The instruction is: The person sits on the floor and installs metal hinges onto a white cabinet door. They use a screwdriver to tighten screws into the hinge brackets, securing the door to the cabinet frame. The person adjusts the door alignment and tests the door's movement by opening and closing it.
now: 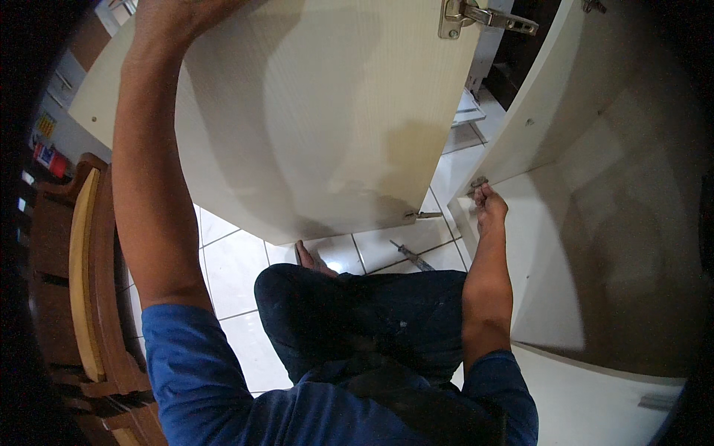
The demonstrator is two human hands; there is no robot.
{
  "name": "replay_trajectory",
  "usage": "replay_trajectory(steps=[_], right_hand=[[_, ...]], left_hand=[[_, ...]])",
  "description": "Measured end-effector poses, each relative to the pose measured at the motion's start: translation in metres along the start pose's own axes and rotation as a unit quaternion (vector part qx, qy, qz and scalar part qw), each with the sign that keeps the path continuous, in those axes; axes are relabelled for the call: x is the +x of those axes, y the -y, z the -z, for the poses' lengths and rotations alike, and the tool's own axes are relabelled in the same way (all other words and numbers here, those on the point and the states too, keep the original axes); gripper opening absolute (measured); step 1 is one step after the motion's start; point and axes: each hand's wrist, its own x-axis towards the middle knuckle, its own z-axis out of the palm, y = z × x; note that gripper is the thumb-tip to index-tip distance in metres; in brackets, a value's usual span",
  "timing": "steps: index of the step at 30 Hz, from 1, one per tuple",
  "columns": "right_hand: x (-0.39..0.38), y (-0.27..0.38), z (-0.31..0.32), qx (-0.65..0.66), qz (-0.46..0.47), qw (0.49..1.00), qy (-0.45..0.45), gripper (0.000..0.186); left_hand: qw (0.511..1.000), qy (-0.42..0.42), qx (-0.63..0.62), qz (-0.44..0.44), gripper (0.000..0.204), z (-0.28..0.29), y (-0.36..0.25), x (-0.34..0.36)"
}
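A pale wood-grain cabinet door [335, 111] stands upright in front of me, apart from the open cabinet [543, 230] on my right. My left hand [195, 10] is at the door's top, cut off by the picture's upper edge, its fingers out of sight. Along the door's right edge are an upper metal hinge [451, 21], its arm sticking out toward the cabinet, and a lower hinge [421, 215]. My right hand [490, 204] pinches a small metal hinge plate [478, 181] at the front edge of the cabinet's side panel [524, 123]. Another metal fitting [593, 5] sits higher on that panel.
A screwdriver-like tool [411, 256] lies on the white tiled floor [242, 334] ahead of my knees. My foot [312, 257] is close to the door's lower edge. Brown wooden furniture [100, 275] stands at left, with a red object [52, 160] behind it.
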Motion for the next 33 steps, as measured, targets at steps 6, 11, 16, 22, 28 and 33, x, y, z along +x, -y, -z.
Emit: replay_trajectory(steps=[6,11,16,22,28,33], right_hand=[[-0.006,0.000,-0.010,0.036,0.032,0.999,0.003,0.010],[-0.014,0.001,-0.011,0.106,-0.035,0.993,0.034,0.014],[-0.013,0.001,-0.013,0.051,-0.047,0.998,-0.010,0.016],[-0.011,0.002,-0.016,0.033,-0.008,0.999,-0.003,0.011],[-0.008,0.002,-0.008,0.049,0.026,0.998,0.009,0.010],[-0.010,0.003,-0.013,0.079,0.016,0.997,-0.012,0.016]], left_hand=[[0.995,0.033,0.093,0.014,0.059,0.007,0.014,0.012],[0.985,0.074,0.155,0.031,0.084,0.005,0.032,0.014],[0.989,0.054,0.140,0.011,0.081,0.005,0.026,0.014],[0.990,0.035,0.132,-0.031,0.082,0.000,0.037,0.016],[0.989,0.040,0.141,-0.011,0.082,0.001,0.032,0.015],[0.991,0.033,0.132,-0.008,0.080,0.002,0.027,0.013]])
